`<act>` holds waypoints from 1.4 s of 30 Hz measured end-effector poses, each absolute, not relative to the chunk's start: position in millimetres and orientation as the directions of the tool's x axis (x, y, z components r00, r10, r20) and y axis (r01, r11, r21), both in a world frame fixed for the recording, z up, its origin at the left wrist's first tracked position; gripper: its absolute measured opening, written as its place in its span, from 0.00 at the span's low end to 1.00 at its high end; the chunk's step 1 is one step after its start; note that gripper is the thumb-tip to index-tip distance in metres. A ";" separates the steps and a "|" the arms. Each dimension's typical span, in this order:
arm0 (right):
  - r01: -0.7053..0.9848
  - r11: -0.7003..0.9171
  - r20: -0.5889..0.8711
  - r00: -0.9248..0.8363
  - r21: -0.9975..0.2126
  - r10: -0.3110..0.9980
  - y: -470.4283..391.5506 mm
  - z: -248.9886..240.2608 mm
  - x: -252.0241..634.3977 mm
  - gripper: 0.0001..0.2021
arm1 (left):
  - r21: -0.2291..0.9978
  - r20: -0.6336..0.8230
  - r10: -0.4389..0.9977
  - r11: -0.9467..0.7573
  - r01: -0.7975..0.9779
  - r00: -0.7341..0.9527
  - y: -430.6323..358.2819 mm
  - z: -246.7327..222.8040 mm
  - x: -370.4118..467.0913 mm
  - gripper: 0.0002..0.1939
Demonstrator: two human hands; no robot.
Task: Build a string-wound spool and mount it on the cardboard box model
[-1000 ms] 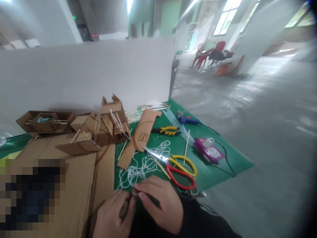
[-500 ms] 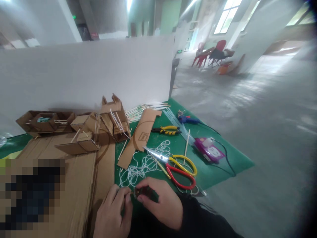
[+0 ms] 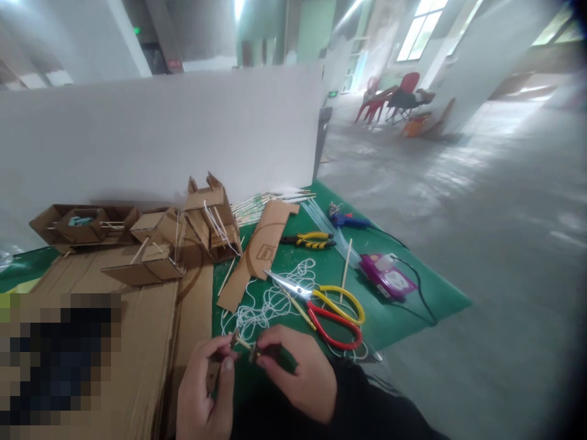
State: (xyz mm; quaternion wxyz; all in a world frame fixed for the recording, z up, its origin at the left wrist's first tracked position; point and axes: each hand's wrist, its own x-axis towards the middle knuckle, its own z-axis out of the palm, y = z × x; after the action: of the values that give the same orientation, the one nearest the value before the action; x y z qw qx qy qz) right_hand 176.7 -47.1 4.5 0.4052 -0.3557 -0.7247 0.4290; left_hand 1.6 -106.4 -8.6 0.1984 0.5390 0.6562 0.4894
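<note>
Near the bottom of the view, my left hand (image 3: 206,388) pinches a small brown piece (image 3: 234,339) at one end of a short pale stick (image 3: 244,343). My right hand (image 3: 296,373) grips a small dark round piece (image 3: 254,353) at the stick's other end, between thumb and forefinger. Just beyond my fingers lies a loose tangle of white string (image 3: 261,308). Scissors (image 3: 316,299) with one yellow and one red handle rest over the string, beside my right hand. A cut cardboard strip (image 3: 259,250) is behind the string.
Cardboard structures (image 3: 156,247) stand at the left on cardboard sheets (image 3: 123,330). Yellow-black pliers (image 3: 312,240), a blue glue gun (image 3: 351,220), a purple power strip (image 3: 387,278) and thin sticks (image 3: 261,208) lie on the green table (image 3: 431,293). A white partition (image 3: 183,134) rises behind.
My left hand has drawn a little to the left, away from my right hand. The short stick and the small piece in my left fingers now show between the hands.
</note>
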 end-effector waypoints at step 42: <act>-0.106 -0.113 -0.051 -0.465 -0.988 0.884 -47.5 2.3 179.3 0.10 | 0.889 0.034 0.984 0.051 0.455 -0.177 -109.9 -7.2 5.0 0.15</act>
State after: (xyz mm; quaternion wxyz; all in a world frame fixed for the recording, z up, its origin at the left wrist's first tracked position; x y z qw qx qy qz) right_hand 179.3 -47.5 2.3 0.3770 -0.3542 -0.5491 0.6564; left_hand 5.0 -109.9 -7.2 0.3230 0.5544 0.6488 0.4091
